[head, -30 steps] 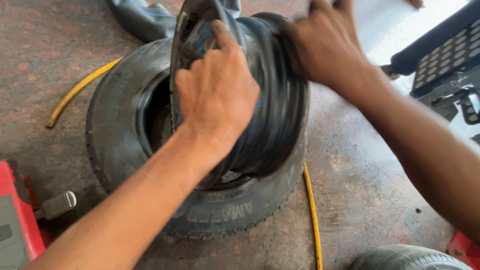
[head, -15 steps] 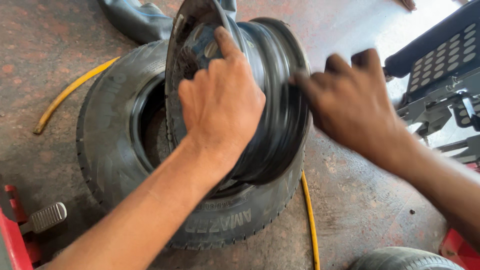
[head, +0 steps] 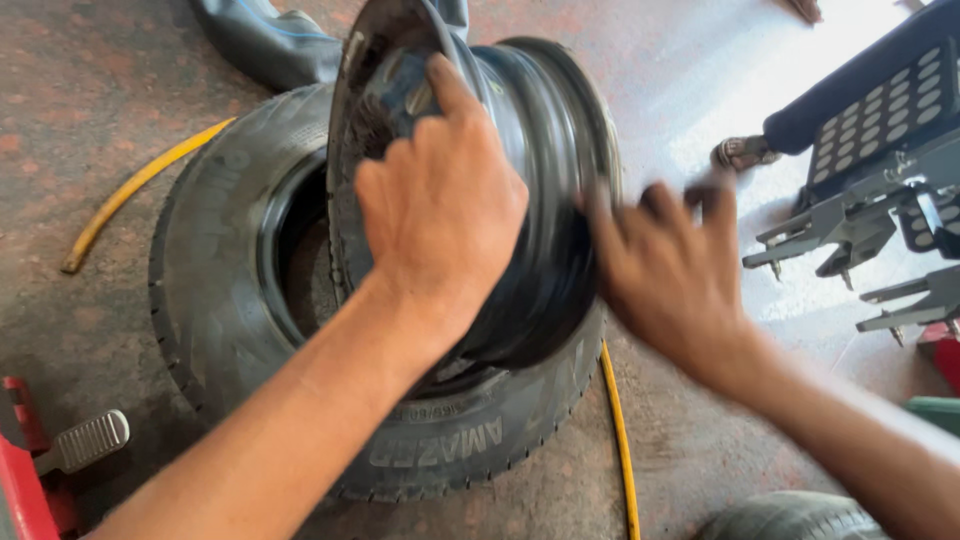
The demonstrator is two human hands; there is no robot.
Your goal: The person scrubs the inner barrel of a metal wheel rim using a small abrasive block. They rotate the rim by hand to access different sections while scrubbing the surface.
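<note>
A black steel wheel rim (head: 540, 150) stands on edge, tilted, resting inside a black tyre (head: 215, 290) that lies flat on the concrete floor. My left hand (head: 440, 215) grips the near edge of the rim, fingers curled over its flange. My right hand (head: 665, 270) is blurred with motion beside the rim's right flank, fingers spread; whether it touches the rim is unclear.
A yellow hose (head: 135, 185) runs behind the tyre, and another stretch of the hose (head: 620, 440) lies in front right. A tyre machine's clamps (head: 870, 210) stand at right. A red machine with a metal pedal (head: 85, 440) is at lower left. Another tyre (head: 790, 515) shows at the bottom.
My right hand has slid from the far top of the rim down its right side toward me. My left hand keeps its grip, and the rim stays tilted in the tyre.
</note>
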